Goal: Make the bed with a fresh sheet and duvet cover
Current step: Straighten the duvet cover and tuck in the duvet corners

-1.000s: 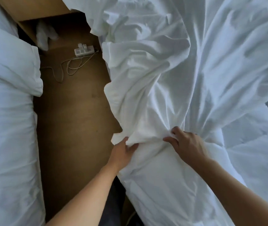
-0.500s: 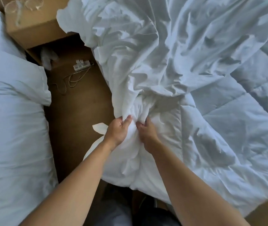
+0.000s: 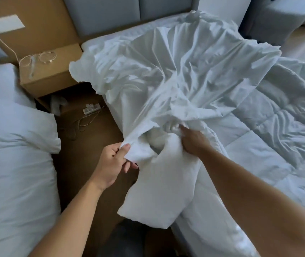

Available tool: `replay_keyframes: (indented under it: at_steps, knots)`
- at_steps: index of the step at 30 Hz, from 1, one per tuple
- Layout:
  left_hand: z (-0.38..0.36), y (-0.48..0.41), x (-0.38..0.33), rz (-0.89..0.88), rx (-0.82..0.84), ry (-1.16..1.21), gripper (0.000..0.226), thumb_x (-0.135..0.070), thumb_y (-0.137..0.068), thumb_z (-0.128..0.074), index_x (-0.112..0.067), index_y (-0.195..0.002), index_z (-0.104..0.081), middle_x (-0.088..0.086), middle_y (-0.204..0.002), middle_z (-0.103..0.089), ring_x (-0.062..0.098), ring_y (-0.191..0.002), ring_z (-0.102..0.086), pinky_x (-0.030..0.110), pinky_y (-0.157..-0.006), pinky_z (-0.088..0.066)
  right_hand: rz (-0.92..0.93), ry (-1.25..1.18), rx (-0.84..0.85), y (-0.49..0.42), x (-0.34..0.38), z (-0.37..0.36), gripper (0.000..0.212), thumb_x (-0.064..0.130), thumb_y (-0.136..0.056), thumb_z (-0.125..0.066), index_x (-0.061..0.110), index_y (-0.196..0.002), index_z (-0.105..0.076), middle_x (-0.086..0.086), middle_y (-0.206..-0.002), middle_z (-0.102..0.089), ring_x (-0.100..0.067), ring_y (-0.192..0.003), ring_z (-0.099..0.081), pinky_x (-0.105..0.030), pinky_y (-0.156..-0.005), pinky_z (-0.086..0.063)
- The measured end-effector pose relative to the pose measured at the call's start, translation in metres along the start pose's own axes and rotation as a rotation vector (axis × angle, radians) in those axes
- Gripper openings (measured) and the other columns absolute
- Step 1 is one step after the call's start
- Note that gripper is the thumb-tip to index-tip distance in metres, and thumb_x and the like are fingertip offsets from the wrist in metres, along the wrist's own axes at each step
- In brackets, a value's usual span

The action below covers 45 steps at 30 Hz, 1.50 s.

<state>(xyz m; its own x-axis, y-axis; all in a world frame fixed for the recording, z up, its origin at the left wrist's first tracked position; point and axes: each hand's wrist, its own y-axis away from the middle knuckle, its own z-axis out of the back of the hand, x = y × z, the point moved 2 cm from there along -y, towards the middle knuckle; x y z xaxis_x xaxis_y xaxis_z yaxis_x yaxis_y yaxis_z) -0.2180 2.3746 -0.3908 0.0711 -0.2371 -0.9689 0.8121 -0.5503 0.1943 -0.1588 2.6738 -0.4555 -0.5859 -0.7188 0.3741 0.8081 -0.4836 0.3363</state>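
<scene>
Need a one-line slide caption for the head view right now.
Mid-fit: left hand pinches the duvet cover edge, right hand grips it bunched over the duvet corner.

On the bed [image 3: 118, 34], quilted duvet [image 3: 270, 145] and crumpled duvet cover [image 3: 185, 62].

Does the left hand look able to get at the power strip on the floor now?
Probably not yet: the left hand pinches the duvet cover edge and must let go first; otherwise only open floor separates it from the power strip.

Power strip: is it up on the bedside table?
No, the power strip lies on the floor, below the bedside table.
</scene>
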Motion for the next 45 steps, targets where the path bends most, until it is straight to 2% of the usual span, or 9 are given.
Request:
replay_keyframes:
  at_steps: [4, 7, 12, 17, 23, 27, 31, 41, 45]
  knots:
    - [0.035, -0.011, -0.011, 0.05, 0.131, -0.247, 0.039, -0.043, -0.102, -0.048, -0.021, -0.075, -0.065, 0.007, -0.059, -0.061, 0.021, -0.056, -0.059, 0.028, -0.066, -0.055, -0.048, 0.299, 0.349, -0.031, 0.0, -0.01, 0.079, 0.031, -0.097, -0.051, 0.029, -0.161, -0.005, -0.016, -0.165, -0.022, -0.038, -0.151, -0.021, -0.046, -0.121, -0.025]
    - [0.041, -0.027, 0.005, 0.179, 0.222, -0.44, 0.04, -0.04, -0.103, -0.051, -0.01, -0.078, -0.06, 0.011, -0.062, -0.062, 0.018, -0.056, -0.06, 0.033, -0.068, -0.052, -0.105, 0.123, 0.257, -0.046, 0.033, -0.026, 0.094, 0.03, -0.086, -0.066, 0.023, -0.16, -0.009, -0.019, -0.162, -0.015, -0.041, -0.15, -0.015, -0.052, -0.121, -0.022]
    - [0.051, -0.053, 0.04, 0.451, 0.411, -0.594, 0.037, -0.041, -0.095, -0.056, -0.025, -0.063, -0.047, -0.008, -0.055, -0.053, 0.011, -0.061, -0.065, 0.029, -0.06, -0.047, -0.37, -1.24, 0.017, -0.081, 0.065, -0.037, 0.073, 0.019, -0.067, -0.074, 0.023, -0.136, -0.051, -0.009, -0.117, -0.062, -0.019, -0.091, -0.061, -0.03, -0.075, -0.051]
    - [0.048, -0.087, 0.058, 0.544, 0.779, -0.899, 0.029, -0.054, -0.074, -0.047, -0.029, -0.063, -0.056, -0.012, -0.065, -0.056, 0.004, -0.066, -0.058, 0.027, -0.068, -0.045, -0.604, -2.056, -0.001, -0.142, 0.029, -0.019, 0.055, 0.041, -0.09, -0.068, 0.009, -0.135, -0.062, -0.014, -0.121, -0.069, -0.029, -0.108, -0.068, -0.042, -0.1, -0.051]
    - [-0.032, -0.153, 0.02, 0.02, 0.379, -1.18, 0.044, -0.063, -0.072, -0.06, -0.032, -0.098, -0.041, -0.011, -0.107, -0.043, 0.015, -0.097, -0.046, 0.03, -0.081, -0.043, -0.961, -1.164, -0.322, -0.066, -0.016, -0.054, 0.057, 0.041, -0.095, -0.063, 0.004, -0.137, -0.054, -0.021, -0.133, -0.059, -0.036, -0.112, -0.059, -0.045, -0.094, -0.05]
    - [-0.14, -0.182, 0.021, -0.095, 0.635, -1.208, 0.08, -0.054, -0.071, -0.072, -0.027, -0.14, -0.039, 0.002, -0.138, -0.04, 0.029, -0.125, -0.04, 0.045, -0.104, -0.037, -0.953, -1.531, -0.122, 0.007, -0.027, -0.078, 0.038, 0.033, -0.1, -0.06, 0.009, -0.129, -0.062, -0.018, -0.115, -0.07, -0.035, -0.093, -0.069, -0.038, -0.064, -0.058]
    - [-0.207, -0.18, 0.057, -0.014, 0.773, -1.284, 0.029, -0.02, -0.098, -0.048, -0.013, -0.126, -0.055, 0.017, -0.128, -0.06, 0.038, -0.12, -0.056, 0.043, -0.1, -0.04, -0.822, -1.716, -0.036, -0.032, -0.065, -0.04, 0.044, 0.024, -0.089, -0.069, -0.004, -0.123, -0.065, -0.022, -0.105, -0.072, -0.036, -0.092, -0.07, -0.042, -0.078, -0.056]
    - [-0.195, -0.191, 0.061, 0.323, 0.961, -0.907, 0.044, -0.052, -0.101, -0.036, -0.017, -0.076, -0.048, 0.004, -0.086, -0.061, 0.022, -0.078, -0.054, 0.028, -0.066, -0.04, -0.681, -1.627, 0.208, -0.196, -0.142, 0.002, 0.054, 0.03, -0.078, -0.084, 0.003, -0.123, -0.068, -0.016, -0.117, -0.073, -0.032, -0.1, -0.072, -0.046, -0.09, -0.058]
    - [-0.218, -0.237, 0.04, 0.068, 0.587, -1.031, 0.026, -0.03, -0.087, -0.062, -0.021, -0.111, -0.068, 0.001, -0.115, -0.058, 0.024, -0.105, -0.061, 0.03, -0.088, -0.05, -0.516, -1.82, 0.23, -0.182, -0.163, -0.002, 0.021, 0.012, -0.098, -0.057, 0.003, -0.105, -0.075, -0.015, -0.094, -0.076, -0.029, -0.083, -0.075, -0.038, -0.065, -0.061]
